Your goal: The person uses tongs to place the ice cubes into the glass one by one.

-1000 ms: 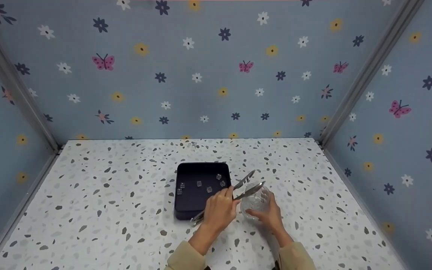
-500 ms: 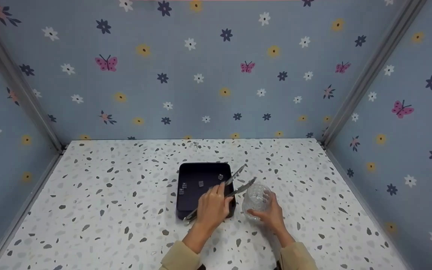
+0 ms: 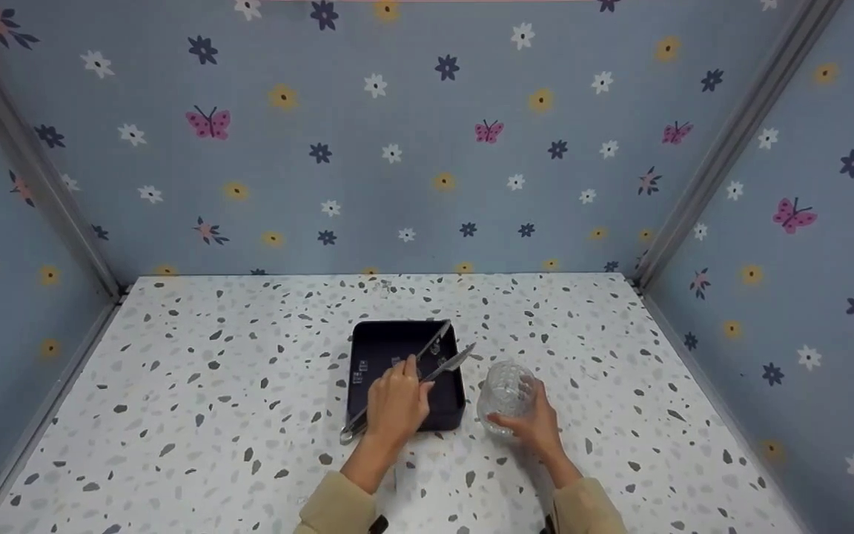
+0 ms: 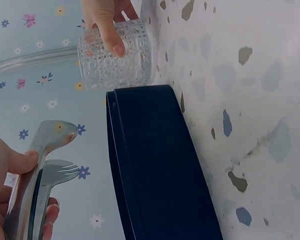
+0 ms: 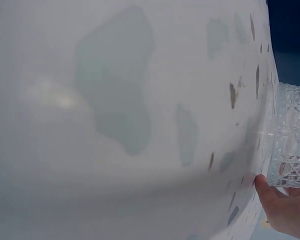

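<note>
Clearly, we see left hand (image 3: 396, 400) gripping tongs (image 3: 453, 363) over tray (image 3: 445, 425), axis near-left to far-right; right hand (image 3: 538, 424) holds glass (image 3: 502, 389) just right.

The tray (image 3: 444, 404), cubes (image 3: 357, 377) inside and tongs (image 3: 457, 361) above, stands left of the glass (image 3: 505, 389).

I see a blue flowered wall (image 3: 412, 148) behind the speckled white surface (image 3: 197, 386), grey posts (image 3: 733, 141) rising at its far corners.
</note>
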{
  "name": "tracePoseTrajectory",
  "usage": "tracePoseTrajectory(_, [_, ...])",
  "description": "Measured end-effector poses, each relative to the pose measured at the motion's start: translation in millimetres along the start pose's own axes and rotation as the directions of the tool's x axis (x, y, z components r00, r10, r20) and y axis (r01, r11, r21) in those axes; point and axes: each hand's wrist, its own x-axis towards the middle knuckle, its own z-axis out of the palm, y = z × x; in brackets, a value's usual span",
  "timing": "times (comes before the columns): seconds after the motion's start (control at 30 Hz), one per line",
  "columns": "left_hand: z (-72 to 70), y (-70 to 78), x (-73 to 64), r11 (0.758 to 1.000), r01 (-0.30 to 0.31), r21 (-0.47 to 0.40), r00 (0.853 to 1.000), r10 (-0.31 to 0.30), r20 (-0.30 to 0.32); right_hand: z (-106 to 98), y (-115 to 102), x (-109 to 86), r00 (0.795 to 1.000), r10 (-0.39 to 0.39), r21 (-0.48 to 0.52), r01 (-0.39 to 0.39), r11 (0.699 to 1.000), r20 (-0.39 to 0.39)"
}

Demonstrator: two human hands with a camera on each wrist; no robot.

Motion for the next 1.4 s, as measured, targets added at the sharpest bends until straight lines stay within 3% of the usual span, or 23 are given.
tracePoseTrajectory(0.53, [3.6, -25.4, 7.5, 0.992, 0.083, 0.090, 0.996, -0.084, 0.003, -1, 0, 1.1, 0.999, -0.032, 0.036, 0.032, 0.999, -0.005])
tracePoseTrajectory(1.03, [11.6, -36.6, 11.4, 0.970, 0.228, 0.081, 0.972, -0.231, 0.042, -2, -2, 1.1, 1.000, -0.020, -0.002, 0.020, 1.000, -0.005])
tracePoseTrajectory(1.4, [22.4, -37.8, 13.6, 0.959, 0.240, 0.154, 0.965, -0.253, 0.068, -2, -1, -0.5, 1.000, -0.001, -0.008, 0.001, 1.000, 0.004])
